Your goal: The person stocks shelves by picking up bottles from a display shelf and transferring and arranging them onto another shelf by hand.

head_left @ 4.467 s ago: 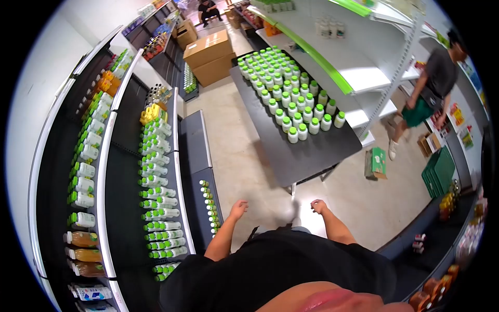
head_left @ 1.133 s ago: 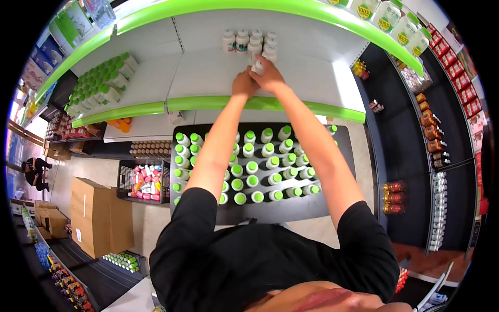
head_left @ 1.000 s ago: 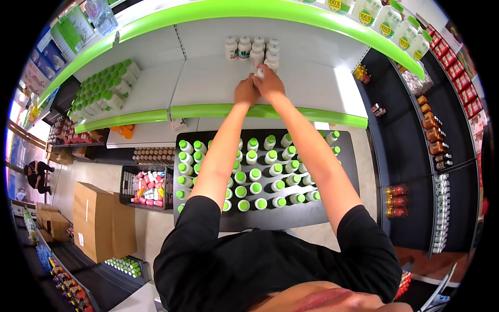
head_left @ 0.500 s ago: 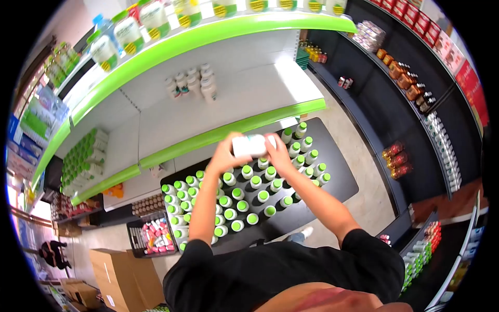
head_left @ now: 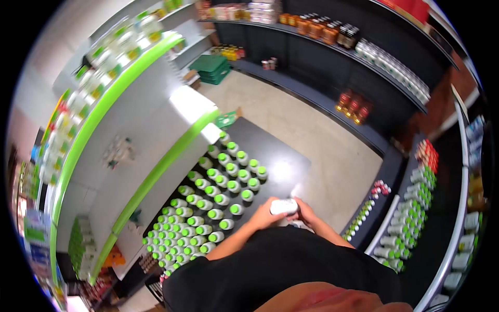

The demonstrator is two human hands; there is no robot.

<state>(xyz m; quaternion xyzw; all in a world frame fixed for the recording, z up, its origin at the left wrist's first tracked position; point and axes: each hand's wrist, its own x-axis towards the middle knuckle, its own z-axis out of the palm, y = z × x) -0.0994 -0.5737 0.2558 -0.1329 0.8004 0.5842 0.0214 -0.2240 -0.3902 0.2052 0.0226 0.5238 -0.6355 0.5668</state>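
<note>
Close in front of my chest, a white bottle [head_left: 283,207] lies on its side between my two hands. My left hand [head_left: 264,214] is closed round its left end. At the other end, my right hand [head_left: 305,212] has its fingers closed against the bottle; its cap end is hidden there. To the left of my hands, many upright white bottles with green caps [head_left: 221,199] stand in rows on a black table [head_left: 275,151].
A white shelf with a green edge [head_left: 166,161] runs along the left, holding a small group of bottles [head_left: 119,151]. Dark shelves [head_left: 306,86] with jars and bottles line the far side. Green-capped bottles [head_left: 408,218] fill a rack at right. A green crate [head_left: 210,67] sits on the floor.
My view and body have turned to the right. Both hands have brought the white bottle from over the table's back edge down close to my chest, still holding it.
</note>
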